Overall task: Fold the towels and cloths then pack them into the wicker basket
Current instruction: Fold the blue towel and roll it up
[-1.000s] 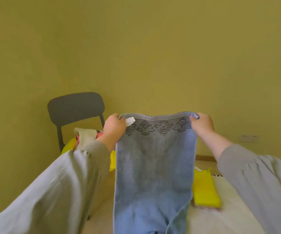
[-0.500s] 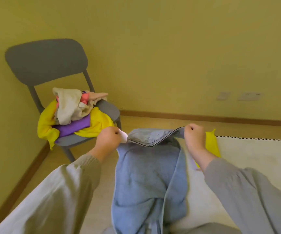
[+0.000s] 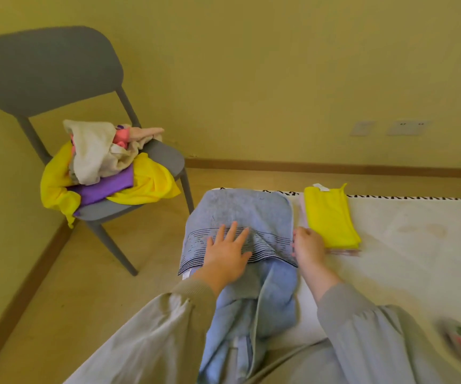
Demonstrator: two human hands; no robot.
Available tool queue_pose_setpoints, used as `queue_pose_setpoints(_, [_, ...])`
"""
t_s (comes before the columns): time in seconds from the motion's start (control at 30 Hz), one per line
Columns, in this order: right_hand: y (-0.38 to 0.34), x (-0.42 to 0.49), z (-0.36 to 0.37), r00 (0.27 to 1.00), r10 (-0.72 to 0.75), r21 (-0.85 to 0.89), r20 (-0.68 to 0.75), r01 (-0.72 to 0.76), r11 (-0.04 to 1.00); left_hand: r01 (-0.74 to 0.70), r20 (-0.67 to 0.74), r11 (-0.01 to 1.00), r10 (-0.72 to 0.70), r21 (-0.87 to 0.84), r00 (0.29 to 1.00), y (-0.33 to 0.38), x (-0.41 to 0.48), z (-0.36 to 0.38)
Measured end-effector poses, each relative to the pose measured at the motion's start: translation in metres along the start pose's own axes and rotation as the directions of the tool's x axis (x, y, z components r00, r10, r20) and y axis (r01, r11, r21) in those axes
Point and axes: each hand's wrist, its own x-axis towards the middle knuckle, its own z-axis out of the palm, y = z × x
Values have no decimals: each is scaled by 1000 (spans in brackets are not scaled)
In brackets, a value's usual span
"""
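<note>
Lowered flat since before: blue striped terry towel [image 3: 240,209], long axis straight ahead; left hand [image 3: 226,257] spread on middle, right hand [image 3: 308,246] pinching edge.

Just one view here, from the head, wide-angle, facing forward and down. It's in close: sleeves [image 3: 154,342] fill the near edge, the left hand [image 3: 225,256] and right hand [image 3: 309,245] sit mid-frame at the towel [image 3: 237,209]. The chair [image 3: 43,67] is far left, and the wall [image 3: 279,65] spans the far side.

Grey chair [image 3: 43,67] by yellow wall [image 3: 279,65], 2 wall plates [image 3: 408,127], wooden baseboard [image 3: 334,167], white mat [image 3: 417,245] on tan floor [image 3: 85,286]
</note>
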Motion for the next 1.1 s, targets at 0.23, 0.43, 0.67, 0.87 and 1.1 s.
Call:
queue_pose_setpoints(0.23, [1,-5,6,961,-170,-508,219,260,821,86,-175,996,-89,-25,980,5,30,13])
queue_pose_setpoints(0.43, [-9,10,18,935,-351,-595,52,311,741,100,-269,991,-74,84,960,-5,53,37])
queue_pose_setpoints(0.67, [-36,41,23,957,-234,56,170,228,972,73,-360,996,-48,56,932,-11,55,49])
queue_pose_setpoints(0.87, [-53,61,35,939,88,528,333,-263,807,68,-416,998,-56,14,908,-14,55,51])
queue_pose_setpoints(1.1, [-51,69,37,942,23,97,336,-59,994,63,-449,998,-59,-6,892,-13,57,56])
